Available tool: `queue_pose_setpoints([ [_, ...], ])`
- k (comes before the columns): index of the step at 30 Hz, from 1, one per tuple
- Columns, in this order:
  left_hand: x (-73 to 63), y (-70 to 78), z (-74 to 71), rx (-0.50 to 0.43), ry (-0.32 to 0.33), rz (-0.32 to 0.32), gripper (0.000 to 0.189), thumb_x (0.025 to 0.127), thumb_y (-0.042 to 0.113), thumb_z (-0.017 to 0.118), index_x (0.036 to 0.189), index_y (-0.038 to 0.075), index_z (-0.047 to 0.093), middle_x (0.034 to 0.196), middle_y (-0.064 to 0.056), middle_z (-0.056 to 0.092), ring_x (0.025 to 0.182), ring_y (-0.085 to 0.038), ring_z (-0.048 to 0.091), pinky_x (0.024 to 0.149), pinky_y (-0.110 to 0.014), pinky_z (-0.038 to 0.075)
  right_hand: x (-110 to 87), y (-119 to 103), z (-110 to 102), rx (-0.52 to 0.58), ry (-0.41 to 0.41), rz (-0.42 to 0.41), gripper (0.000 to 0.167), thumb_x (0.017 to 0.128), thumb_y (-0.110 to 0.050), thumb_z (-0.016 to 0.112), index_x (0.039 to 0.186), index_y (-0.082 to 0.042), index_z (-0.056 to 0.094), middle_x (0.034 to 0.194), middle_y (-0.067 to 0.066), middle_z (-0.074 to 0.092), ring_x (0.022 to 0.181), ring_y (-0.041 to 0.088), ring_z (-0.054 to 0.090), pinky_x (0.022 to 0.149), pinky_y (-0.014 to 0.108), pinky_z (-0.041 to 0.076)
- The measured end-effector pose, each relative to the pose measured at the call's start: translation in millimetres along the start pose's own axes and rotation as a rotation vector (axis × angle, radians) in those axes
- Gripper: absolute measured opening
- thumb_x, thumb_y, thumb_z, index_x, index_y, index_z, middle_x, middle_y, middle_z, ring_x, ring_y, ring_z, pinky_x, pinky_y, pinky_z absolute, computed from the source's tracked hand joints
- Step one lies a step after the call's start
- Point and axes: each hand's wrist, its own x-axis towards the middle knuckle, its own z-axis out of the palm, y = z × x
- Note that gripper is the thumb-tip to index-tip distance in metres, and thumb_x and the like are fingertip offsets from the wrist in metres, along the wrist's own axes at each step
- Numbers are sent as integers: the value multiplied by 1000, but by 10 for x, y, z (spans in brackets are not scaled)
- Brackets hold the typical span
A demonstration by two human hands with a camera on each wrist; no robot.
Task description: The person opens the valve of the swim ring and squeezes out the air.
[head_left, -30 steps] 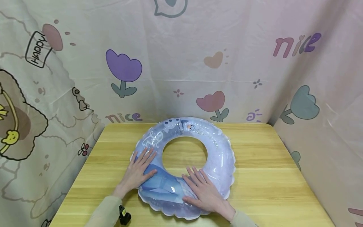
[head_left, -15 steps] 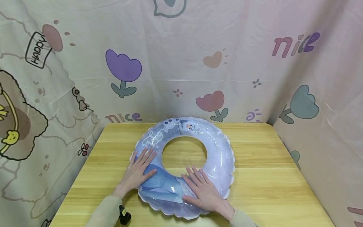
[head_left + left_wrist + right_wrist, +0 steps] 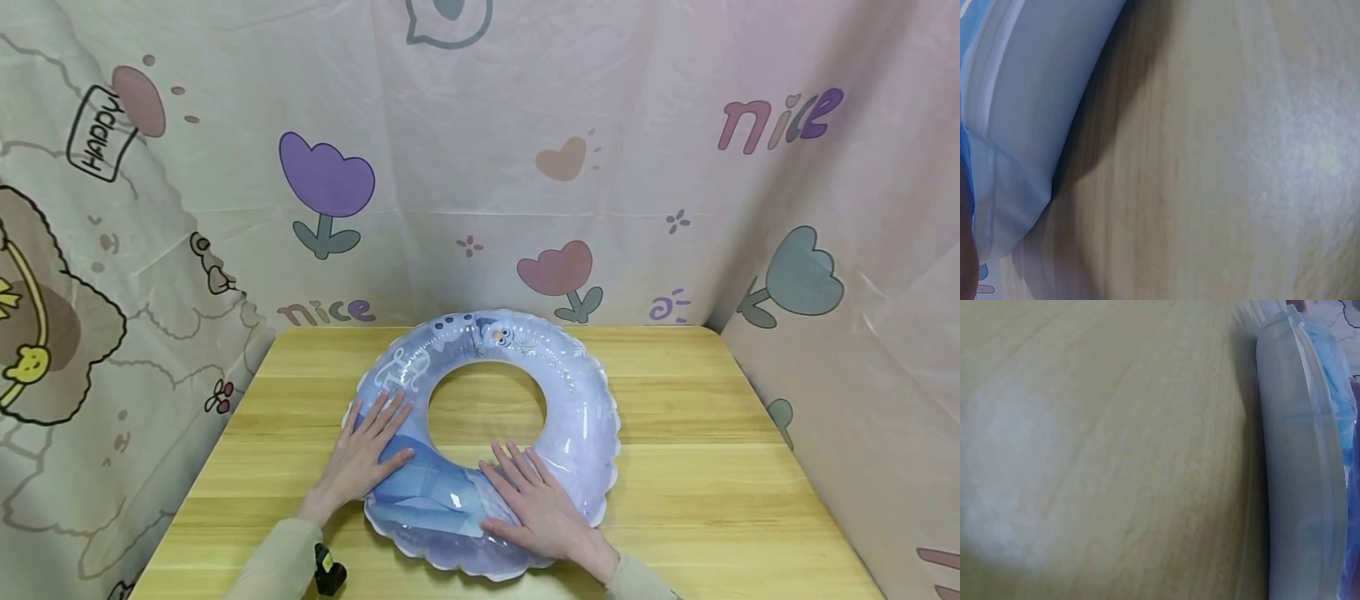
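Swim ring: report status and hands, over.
Left hand resting on swim ring, left side; right hand on near right. Ring inflated, lying on table. Only hands cover it.

one inflated swim ring (image 3: 581,425), pale blue and scalloped around, is lying flat on the wooden tabletop (image 3: 697,450).

The left hand (image 3: 363,452) and right hand (image 3: 540,510) hide parts of the inflatable ring (image 3: 583,417), cropped in both wrist views. The head view cuts off the sleeves (image 3: 277,560) and tabletop (image 3: 712,508); a black object (image 3: 330,575) is too small to identify.
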Motion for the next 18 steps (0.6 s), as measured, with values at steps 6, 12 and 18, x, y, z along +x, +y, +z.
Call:
queue_pose_setpoints([
  [6,-1,1,7,-4,-1,-4,80,98,69,38,158,17,34,167,-7,30,155,-37,25,122,-67,9,3,2,2,6,-9,1,76,100,-65,40,159,-19,31,168,11,27,155,32,26,125,42,10],
  [12,1,-5,14,3,-8,-9,79,98,68,40,158,17,34,168,-7,29,155,-37,23,123,-67,9,6,4,3,6,-10,4,76,100,-66,40,159,-19,31,168,11,27,155,32,26,125,40,6],
  [18,-5,-4,16,3,-12,-10,79,99,67,40,159,17,33,168,-7,29,155,-37,23,123,-67,8,7,7,4,-3,-5,-1,76,100,-66,40,159,-19,32,167,11,28,154,33,28,126,38,2],
])
